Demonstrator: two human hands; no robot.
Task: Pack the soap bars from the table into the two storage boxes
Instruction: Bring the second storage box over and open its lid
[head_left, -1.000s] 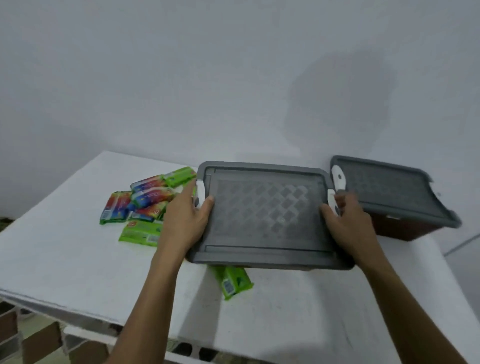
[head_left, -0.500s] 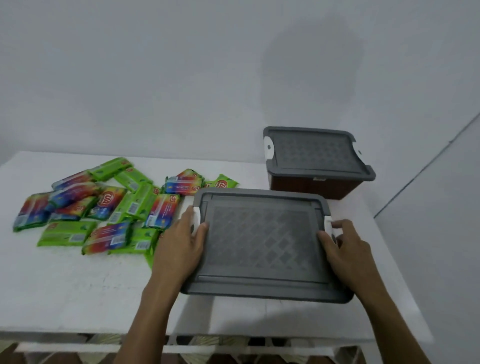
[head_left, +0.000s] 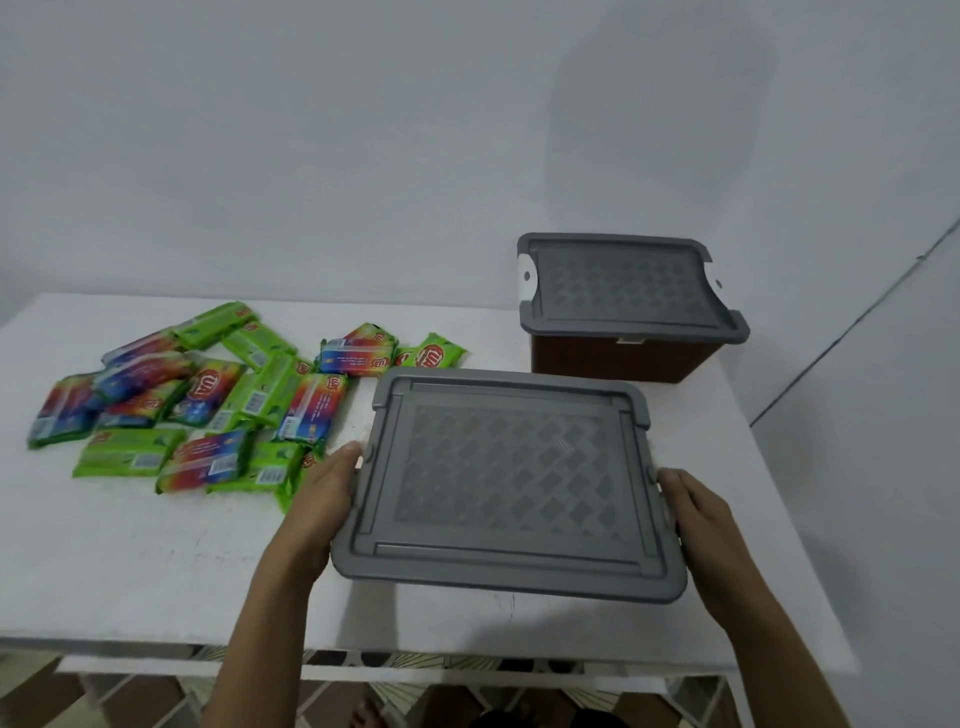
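1. Far left, spread on the white painted tabletop (head_left: 130, 561): a loose heap of small rectangular soap bars in glossy green and rainbow-coloured plastic wrappers (head_left: 197, 400), overlapping one another, none in a box yet.
2. Likely to handle as light, stiff little blocks under slick film. Best pinched across the short width, thumb on one long edge and fingers on the other, one or two at a time, since a taller stack would probably slide apart.
3. Just right of the heap: left hand (head_left: 322, 499), clasped on the left short edge of the flat grey plastic lid (head_left: 509, 483) with its diamond-patterned top, thumb on the rim, fingers hidden beneath.
4. Centre, near the front edge of the table: that lid, slightly tilted, over the near storage box. Box body hidden under it, so cannot tell whether seated or already lifted free.
5. Judged light and fairly stiff, with some flex in the middle. Sensibly taken at both short ends, as here, and kept level.
6. Right of the lid: right hand (head_left: 696, 525), curled round the right short edge, fingertips tucked at the rim.
7. Far right, back by the wall: brown woven-look plastic storage box (head_left: 623, 358), closed under a matching grey cover with a white latch (head_left: 525, 275), well apart from both hands.
8. Step in hand, by the look of it: opening the near box, with packing not begun.
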